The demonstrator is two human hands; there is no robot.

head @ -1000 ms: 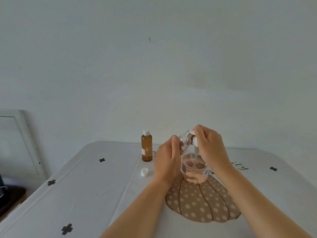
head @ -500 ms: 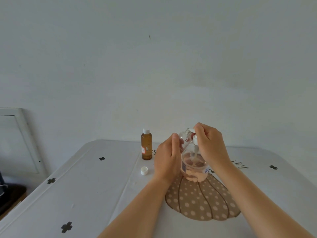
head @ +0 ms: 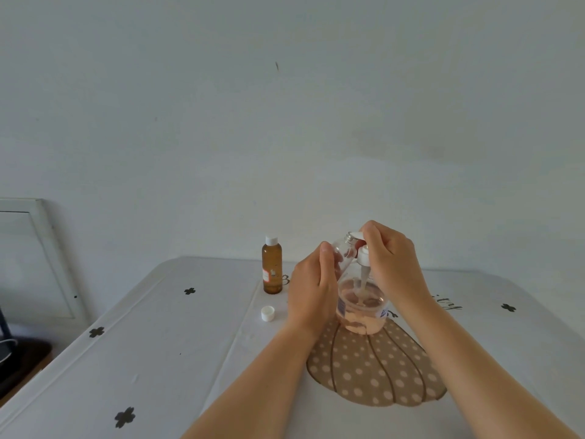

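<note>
Pump bottle [head: 361,315]: clear round plastic, pink liquid in the lower part, label strip on the wall, standing upright on the tan polka-dot pumpkin print [head: 373,369] of the tablecloth [head: 164,343]. The cloth is white and creased, with small dark clover marks. White plastic pump head [head: 363,253] is sitting above the bottle, its pale tube running down into the liquid; can't tell if the collar is seated on the neck. Right hand [head: 392,264] is curling tightly around the pump head from above, fingertips over the nozzle end. Left hand [head: 311,289] is gripping a small clear bottle [head: 343,255], thumb along its side, fingers wrapped behind. It is tilting with its silver threaded mouth up against the nozzle, just left of the pump head. Amber bottle [head: 272,270], a smooth cylinder with a white cap on, is standing upright left of the hands; a loose white cap [head: 267,313] is lying on the cloth just in front of it.
</note>
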